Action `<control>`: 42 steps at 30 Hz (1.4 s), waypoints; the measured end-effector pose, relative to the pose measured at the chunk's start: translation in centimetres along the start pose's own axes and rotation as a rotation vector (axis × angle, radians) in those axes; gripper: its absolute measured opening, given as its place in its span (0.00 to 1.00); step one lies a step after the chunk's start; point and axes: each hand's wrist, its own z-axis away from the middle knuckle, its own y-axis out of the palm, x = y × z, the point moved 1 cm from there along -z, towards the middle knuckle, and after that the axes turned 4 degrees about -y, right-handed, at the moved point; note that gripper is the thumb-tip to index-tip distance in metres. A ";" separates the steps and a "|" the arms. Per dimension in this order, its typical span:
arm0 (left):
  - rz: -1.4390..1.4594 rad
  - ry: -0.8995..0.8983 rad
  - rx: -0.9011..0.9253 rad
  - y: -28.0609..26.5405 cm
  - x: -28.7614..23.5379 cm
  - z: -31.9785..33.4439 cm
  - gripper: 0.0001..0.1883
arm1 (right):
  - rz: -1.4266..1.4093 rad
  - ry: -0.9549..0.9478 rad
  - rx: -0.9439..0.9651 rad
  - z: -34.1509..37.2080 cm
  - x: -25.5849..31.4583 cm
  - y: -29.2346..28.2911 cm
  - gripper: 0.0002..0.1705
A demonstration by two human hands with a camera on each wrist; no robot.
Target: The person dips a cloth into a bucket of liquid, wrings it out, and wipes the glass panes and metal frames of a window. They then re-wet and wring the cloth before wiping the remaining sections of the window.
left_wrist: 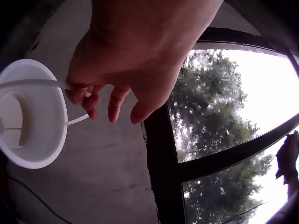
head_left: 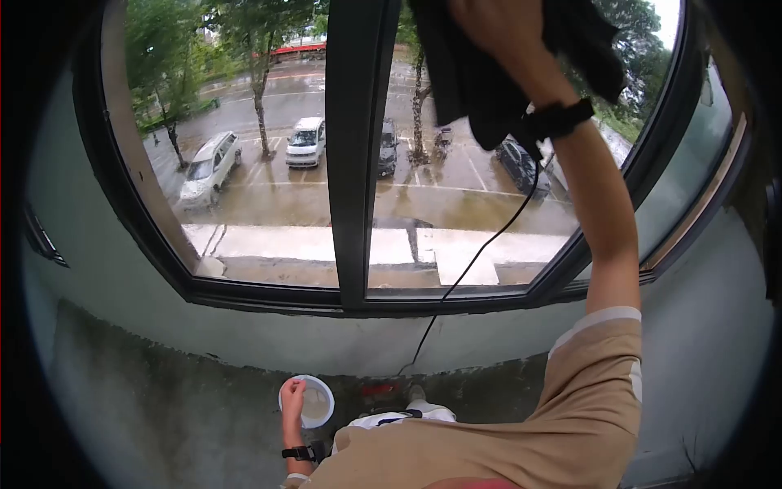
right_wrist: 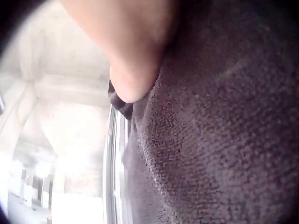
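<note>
In the head view my right hand [head_left: 507, 33] is raised high at the right-hand window pane [head_left: 456, 200], gripping a dark towel [head_left: 456, 85] that hangs in folds over the glass. Up close in the right wrist view, the towel's fuzzy weave [right_wrist: 224, 140] fills most of the picture, and the thumb [right_wrist: 133, 77] lies along its edge. Low by my side, the left hand [head_left: 292, 401] carries a white bucket [head_left: 328, 398]. Its fingers [left_wrist: 77, 93] curl round the bucket's thin handle [left_wrist: 42, 83]. Cloudy liquid [head_left: 314, 405] shows inside the bucket.
A dark window frame [head_left: 352, 163] divides the panes. From my right wrist strap [head_left: 558, 121] a black cord [head_left: 509, 224] runs down past the sill [head_left: 342, 310]. Parked cars [head_left: 305, 143] and trees stand outside. A pale wall [head_left: 269, 326] is below the window.
</note>
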 end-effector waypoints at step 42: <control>-0.085 -0.086 0.161 2.7 -3.7 0.5 0.08 | 0.059 0.314 0.038 16.6 -5.5 -4.6 0.29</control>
